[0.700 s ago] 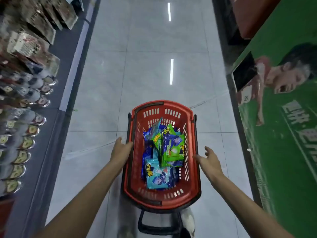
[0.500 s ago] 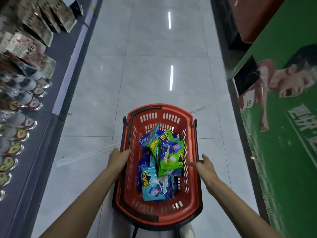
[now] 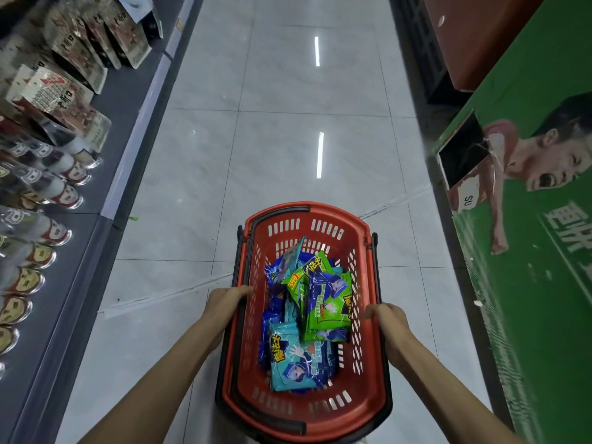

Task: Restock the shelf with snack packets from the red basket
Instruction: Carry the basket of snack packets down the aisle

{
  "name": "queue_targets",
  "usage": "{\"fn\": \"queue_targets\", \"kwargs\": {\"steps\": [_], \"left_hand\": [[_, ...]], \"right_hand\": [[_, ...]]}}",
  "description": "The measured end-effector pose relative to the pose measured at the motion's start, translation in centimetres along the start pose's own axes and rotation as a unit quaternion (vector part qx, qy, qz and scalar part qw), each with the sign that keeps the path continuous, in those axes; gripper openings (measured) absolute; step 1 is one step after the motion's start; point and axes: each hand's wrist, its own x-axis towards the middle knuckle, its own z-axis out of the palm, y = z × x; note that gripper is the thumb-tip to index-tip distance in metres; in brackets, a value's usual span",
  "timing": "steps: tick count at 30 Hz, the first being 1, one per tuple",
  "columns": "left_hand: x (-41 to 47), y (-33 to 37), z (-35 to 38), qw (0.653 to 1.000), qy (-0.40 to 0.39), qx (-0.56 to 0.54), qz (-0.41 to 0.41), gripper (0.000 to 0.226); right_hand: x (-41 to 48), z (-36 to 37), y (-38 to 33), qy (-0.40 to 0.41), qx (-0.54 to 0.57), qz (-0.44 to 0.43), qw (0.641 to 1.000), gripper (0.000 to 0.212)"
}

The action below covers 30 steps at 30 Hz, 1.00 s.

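Observation:
A red basket (image 3: 365, 389) sits low in front of me over the tiled floor, with black handles folded along its rim. Inside lie several snack packets: a green one (image 3: 326, 312) on top, a light blue one (image 3: 290, 357) nearer me, and dark blue ones beneath. My left hand (image 3: 224, 301) grips the basket's left rim. The basket's right rim is held by my right hand (image 3: 389, 317). The shelf (image 3: 57, 174) runs along the left side of the aisle, stocked with hanging bags and rows of round-lidded packs.
A grey tiled aisle floor (image 3: 282, 149) stretches ahead. A green display panel (image 3: 538, 283) printed with a person lines the right side, with a red-brown unit (image 3: 474, 40) beyond it. The shelf's grey base edge runs along the left.
Both hands have closed on the basket's side rims. The basket sits closer under me, and the shelf items slid back along the left.

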Motion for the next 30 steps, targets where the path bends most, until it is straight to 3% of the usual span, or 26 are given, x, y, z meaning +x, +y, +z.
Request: {"fn": "queue_targets", "kwargs": {"steps": [9,17,24,30], "left_hand": [[-6.0,1.3,-3.7,0.999,0.022,-0.017,0.044,0.019],[-17.6,3.6,-10.7,0.993,0.033,-0.051,0.104,0.008],[-29.7,4.9,-18.3,0.978,0.071,-0.083,0.179,0.022],[-41.2,2.5,-23.6,0.953,0.157,-0.123,0.227,0.021]], "right_hand": [[-6.6,-0.4,-1.5,0.029,0.007,-0.025,0.999,0.033],[-21.1,-1.7,-5.2,0.036,0.004,-0.087,0.996,0.038],[-33.6,-3.2,-8.4,0.035,0.021,-0.188,0.981,0.046],[-44.1,-4.0,-8.7,0.001,0.007,-0.249,0.969,0.013]]}}
